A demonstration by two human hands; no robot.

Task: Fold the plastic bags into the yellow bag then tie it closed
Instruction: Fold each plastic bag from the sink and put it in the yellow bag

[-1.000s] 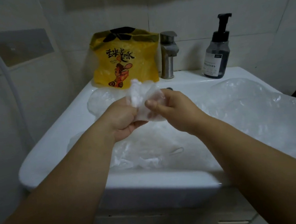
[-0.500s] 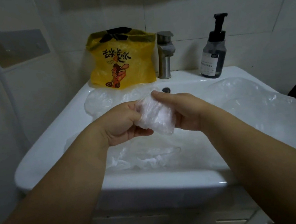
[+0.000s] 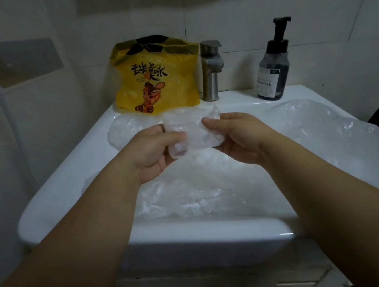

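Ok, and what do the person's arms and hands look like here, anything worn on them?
Nothing worn that shows. The left hand and right hand are bare, no gloves, and I can make out no rings. The left forearm and right forearm are uncovered to the frame edge: no sleeve, watch or bracelet in view.

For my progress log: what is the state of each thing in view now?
Small clear plastic bag: folded into a wad, held up.
Left hand: grips the wad's left end.
Right hand: pinches its right end.
Yellow printed plastic bag: upright behind the basin, not tied.
Loose clear plastic bags: crumpled, lying in the white ceramic sink.
Steel faucet: no water running.
Dark pump bottle: upright.
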